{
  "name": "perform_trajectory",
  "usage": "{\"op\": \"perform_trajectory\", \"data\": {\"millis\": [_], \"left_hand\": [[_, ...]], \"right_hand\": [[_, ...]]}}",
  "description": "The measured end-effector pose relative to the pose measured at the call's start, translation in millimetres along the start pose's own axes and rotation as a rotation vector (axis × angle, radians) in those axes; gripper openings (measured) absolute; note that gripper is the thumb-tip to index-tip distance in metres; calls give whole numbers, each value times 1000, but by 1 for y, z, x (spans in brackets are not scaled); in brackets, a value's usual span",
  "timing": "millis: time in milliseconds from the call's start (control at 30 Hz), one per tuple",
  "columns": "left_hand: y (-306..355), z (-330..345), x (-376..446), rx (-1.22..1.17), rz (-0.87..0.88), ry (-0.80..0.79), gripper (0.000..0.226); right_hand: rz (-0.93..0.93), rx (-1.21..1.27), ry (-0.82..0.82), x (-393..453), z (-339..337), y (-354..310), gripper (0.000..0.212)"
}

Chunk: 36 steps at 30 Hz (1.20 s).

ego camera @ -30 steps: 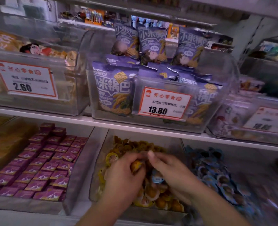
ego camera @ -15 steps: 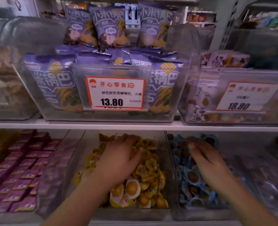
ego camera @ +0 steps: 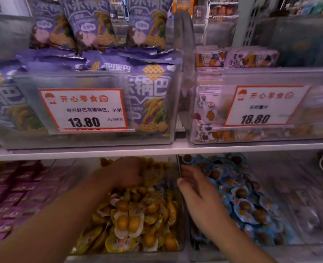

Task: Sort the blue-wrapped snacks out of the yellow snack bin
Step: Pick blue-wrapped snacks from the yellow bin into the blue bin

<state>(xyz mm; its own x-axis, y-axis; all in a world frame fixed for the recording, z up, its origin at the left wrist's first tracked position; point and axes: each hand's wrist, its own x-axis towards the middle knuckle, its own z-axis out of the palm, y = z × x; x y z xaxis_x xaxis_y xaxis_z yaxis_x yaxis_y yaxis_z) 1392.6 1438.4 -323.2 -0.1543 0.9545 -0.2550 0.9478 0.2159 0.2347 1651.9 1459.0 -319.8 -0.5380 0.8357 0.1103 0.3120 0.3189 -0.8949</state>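
A shopper is reaching into the clear yellow snack bin (ego camera: 181, 221) on the lower shelf, left hand (ego camera: 126, 173) blurred among yellow packets (ego camera: 136, 217), its grip impossible to tell. The right hand (ego camera: 200, 194), fingers loosely spread, is resting over blue-wrapped snacks (ego camera: 240, 198) in the neighbouring bin.

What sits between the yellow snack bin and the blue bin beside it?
Only the clear divider wall separates the yellow snack bin from the blue snack bin. The right hand is over that wall; nothing else visible blocks the way.
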Motion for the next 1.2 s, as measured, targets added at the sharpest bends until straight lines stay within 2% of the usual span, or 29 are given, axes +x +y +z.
{"op": "perform_trajectory", "data": {"millis": [133,233,367,433,500,600,700,833,933,1000,1100,1200], "left_hand": [[-24,-11,-10,46,-82,-67,61],[-4,-13,-7,60,-88,-54,56],[46,-4,1,-6,81,21,55],[62,8,4,-94,163,-76,38],[58,16,3,-105,175,-140,39],[34,10,-3,-76,141,-84,38],[16,-5,-5,37,79,-139,58],[10,-7,2,120,-83,-150,40],[22,0,9,182,-90,-91,34],[29,4,14,105,-32,-83,28],[38,5,19,-33,-20,-163,24],[47,-2,24,-172,-65,-215,48]], "right_hand": [[-7,9,12,1,4,1,36],[0,13,1,1,2,0,22],[-1,35,5,1,2,-3,16],[7,49,-5,0,2,-2,16],[15,55,-8,1,2,-2,16],[19,48,-8,1,2,-2,33],[13,49,-6,1,3,-4,31],[8,54,-2,0,2,-5,24],[7,50,-4,0,2,-5,25],[3,46,-3,1,2,-5,25],[0,41,6,1,2,-5,27],[0,38,7,0,2,-5,26]]}}
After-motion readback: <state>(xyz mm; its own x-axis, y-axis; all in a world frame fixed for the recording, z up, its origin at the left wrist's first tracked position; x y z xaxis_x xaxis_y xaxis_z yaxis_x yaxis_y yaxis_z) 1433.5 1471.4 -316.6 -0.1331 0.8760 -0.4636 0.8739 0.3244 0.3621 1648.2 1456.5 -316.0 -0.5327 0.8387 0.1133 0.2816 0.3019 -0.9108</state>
